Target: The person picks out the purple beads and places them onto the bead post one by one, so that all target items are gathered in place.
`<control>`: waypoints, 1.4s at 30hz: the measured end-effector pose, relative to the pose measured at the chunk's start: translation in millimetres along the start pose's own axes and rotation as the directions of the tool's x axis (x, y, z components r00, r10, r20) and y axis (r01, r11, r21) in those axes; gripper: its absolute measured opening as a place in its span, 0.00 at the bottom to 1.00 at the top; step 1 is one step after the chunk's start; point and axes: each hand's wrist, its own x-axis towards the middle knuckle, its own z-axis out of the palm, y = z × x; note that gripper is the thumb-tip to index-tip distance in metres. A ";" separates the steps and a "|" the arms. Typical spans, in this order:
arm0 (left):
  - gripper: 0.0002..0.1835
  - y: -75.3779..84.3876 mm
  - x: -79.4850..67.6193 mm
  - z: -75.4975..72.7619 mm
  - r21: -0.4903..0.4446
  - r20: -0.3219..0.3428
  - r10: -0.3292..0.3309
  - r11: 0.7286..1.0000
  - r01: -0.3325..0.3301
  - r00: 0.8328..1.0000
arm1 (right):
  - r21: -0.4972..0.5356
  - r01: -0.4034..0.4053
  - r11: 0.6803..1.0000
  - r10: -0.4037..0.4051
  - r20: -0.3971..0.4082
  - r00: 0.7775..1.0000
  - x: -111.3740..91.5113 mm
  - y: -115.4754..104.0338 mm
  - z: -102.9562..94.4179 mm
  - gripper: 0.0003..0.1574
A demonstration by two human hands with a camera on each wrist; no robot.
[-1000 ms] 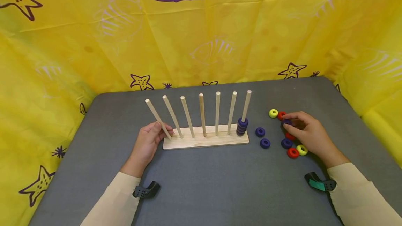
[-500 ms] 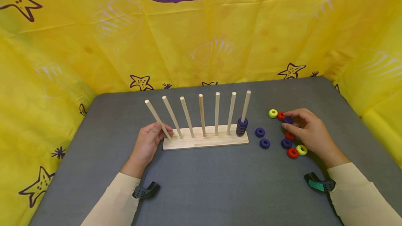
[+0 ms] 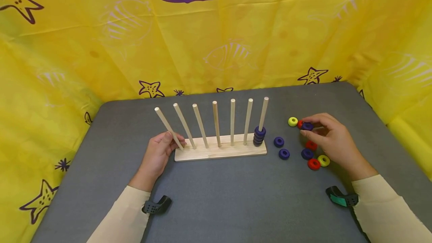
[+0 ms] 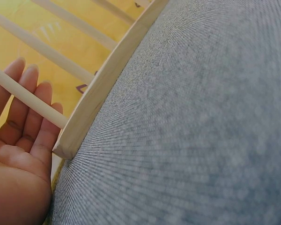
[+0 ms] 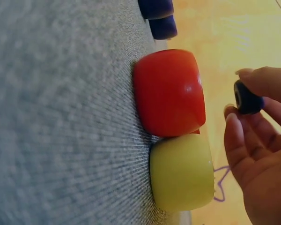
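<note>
A wooden peg rack (image 3: pixel 221 152), with several upright pegs on a flat base, stands on the grey table. My left hand (image 3: pixel 158 153) is at its left end, fingers loosely extended behind the outermost peg (image 4: pixel 30 99), thumb beside it. Several dark blue rings (image 3: pixel 259 136) are stacked on the rightmost peg. My right hand (image 3: pixel 332 138) pinches another blue ring (image 3: pixel 307 126) between thumb and fingertips; in the right wrist view this held ring (image 5: pixel 247 98) is raised off the cloth. Beneath and around that hand lie red rings (image 3: pixel 314 164) and yellow rings (image 3: pixel 323 161).
Two loose blue rings (image 3: pixel 284 154) lie between the rack and the right-hand group. Another yellow ring (image 3: pixel 293 122) sits farther back beside a partly covered red one. A yellow patterned cloth (image 3: pixel 222 29) hangs behind and along the sides of the grey table (image 3: pixel 216 198).
My right hand has lifted the blue ring slightly from among the loose rings, rising a little. The left hand and the peg rack stay in place.
</note>
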 end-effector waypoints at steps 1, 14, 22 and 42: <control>0.32 0.2 0.1 0.0 -0.001 0.001 0.001 1.000 -0.001 1.000 | 0.002 0.010 1.000 -0.010 -0.002 1.000 0.5 -1.4 0.2 0.18; 0.32 0.9 -0.2 -0.2 0.010 0.005 0.002 1.000 -0.002 1.000 | 0.057 0.074 0.996 -0.073 -0.026 0.997 4.0 -21.4 1.8 0.22; 0.32 0.8 -0.3 -0.5 0.012 0.009 0.006 1.000 -0.006 1.000 | 0.088 0.088 0.992 -0.087 -0.016 0.996 4.4 -38.1 2.1 0.23; 0.32 1.8 -0.2 -0.7 0.020 0.012 0.000 1.000 0.000 1.000 | 0.106 0.242 0.965 -0.234 -0.078 0.969 17.4 -86.3 0.2 0.29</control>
